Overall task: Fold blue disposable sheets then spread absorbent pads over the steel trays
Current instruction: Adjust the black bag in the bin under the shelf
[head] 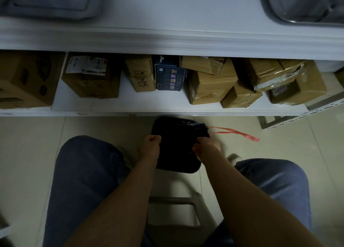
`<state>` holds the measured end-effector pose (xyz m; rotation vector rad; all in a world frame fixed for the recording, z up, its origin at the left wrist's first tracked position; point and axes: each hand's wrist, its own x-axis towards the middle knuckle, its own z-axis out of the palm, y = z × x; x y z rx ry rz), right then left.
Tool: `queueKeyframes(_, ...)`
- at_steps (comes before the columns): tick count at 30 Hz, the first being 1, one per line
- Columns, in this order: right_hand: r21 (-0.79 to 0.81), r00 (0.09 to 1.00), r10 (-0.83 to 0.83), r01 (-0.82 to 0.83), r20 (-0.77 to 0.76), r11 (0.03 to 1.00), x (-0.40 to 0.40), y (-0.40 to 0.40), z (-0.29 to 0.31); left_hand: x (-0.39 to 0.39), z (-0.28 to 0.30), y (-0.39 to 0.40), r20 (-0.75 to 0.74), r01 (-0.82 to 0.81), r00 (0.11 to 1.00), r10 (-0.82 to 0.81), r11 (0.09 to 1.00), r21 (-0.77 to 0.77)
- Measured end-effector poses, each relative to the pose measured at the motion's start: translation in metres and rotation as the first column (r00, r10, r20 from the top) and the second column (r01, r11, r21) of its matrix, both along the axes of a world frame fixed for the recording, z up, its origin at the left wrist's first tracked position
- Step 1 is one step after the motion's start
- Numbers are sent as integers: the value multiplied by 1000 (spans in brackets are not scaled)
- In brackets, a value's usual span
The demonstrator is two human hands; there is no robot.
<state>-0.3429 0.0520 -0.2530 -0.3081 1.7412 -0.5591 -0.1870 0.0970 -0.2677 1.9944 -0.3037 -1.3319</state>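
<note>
A black bag with a red drawstring sits on the floor between my knees. My left hand grips its left edge with curled fingers. My right hand pinches the bag's right side near the drawstring end. Two steel trays rest on the white shelf top, one at the upper left and one at the upper right, both cut off by the frame. No blue sheets or absorbent pads are visible.
The lower shelf holds several cardboard boxes and a dark printed box. A stool frame shows between my legs. A perforated metal shelf upright lies at right on the tiled floor.
</note>
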Motion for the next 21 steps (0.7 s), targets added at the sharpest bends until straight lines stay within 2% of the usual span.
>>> queueKeyframes(2, 34, 994, 84, -87, 67, 996, 14, 2, 12, -1, 4, -2, -25, 6, 1000, -7, 999, -43)
queueKeyframes(4, -109, 948, 307, -298, 83, 949, 29, 3, 18, -1, 7, -2, -47, 15, 999, -18, 998, -66)
queueKeyframes(5, -207, 902, 428, -409, 53, 889, 34, 3, 17, -1, 10, -2, -49, 34, 998, -38, 997, -70)
queueKeyframes(6, -283, 831, 556, -536, -10, 796, 39, 4, 16, -1, 12, -3, -39, 68, 997, -70, 996, -64)
queueKeyframes(7, -308, 721, 681, -681, -126, 665, 44, 5, 14, 0, 15, -4, -17, 104, 994, -105, 993, -60)
queueKeyframes(9, -222, 456, 815, -889, -359, 400, 54, 5, 7, -1, 24, -8, -6, 138, 990, -139, 988, -66)
queueKeyframes(10, -167, 366, 822, -931, -437, 326, 58, 6, 6, -1, 27, -10, -16, 135, 991, -136, 988, -76)
queueKeyframes(11, -139, 324, 811, -946, -487, 294, 63, 6, 6, -1, 29, -13, -21, 132, 991, -134, 988, -85)
queueKeyframes(13, -135, 317, 769, -947, -555, 293, 69, 6, 7, 1, 33, -15, -20, 131, 991, -133, 988, -82)
queueKeyframes(15, -78, 265, 754, -958, -601, 275, 75, 6, 9, 5, 36, -15, -27, 125, 991, -128, 988, -90)
queueKeyframes(19, 27, 151, 755, -976, -639, 217, 81, 7, 7, 10, 42, -19, -14, 120, 993, -121, 989, -90)
queueKeyframes(21, 82, 88, 759, -980, -645, 183, 78, 9, 3, 11, 50, -25, -69, 41, 997, -45, 998, -50)
